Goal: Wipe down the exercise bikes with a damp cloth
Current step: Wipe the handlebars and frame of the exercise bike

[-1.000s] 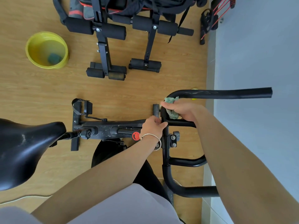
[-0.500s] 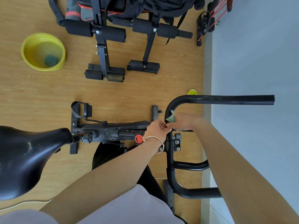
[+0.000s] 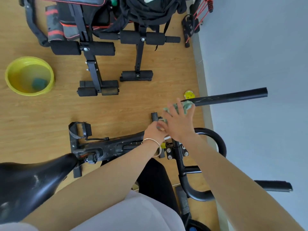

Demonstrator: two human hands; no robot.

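- The crumpled green cloth (image 3: 187, 105) sits at the bend of the bike's black tubular handlebar (image 3: 233, 97).
- The right hand (image 3: 180, 125) lies over it there, fingers straight and spread.
- The left hand (image 3: 154, 130) is beside the handlebar's stem; blur hides its grip.

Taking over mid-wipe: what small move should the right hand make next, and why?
Probably slide the right hand with the cloth outward along the upper handlebar: the cloth sits at that bar's inner end under spread fingers, and the bar's remaining length is uncovered.
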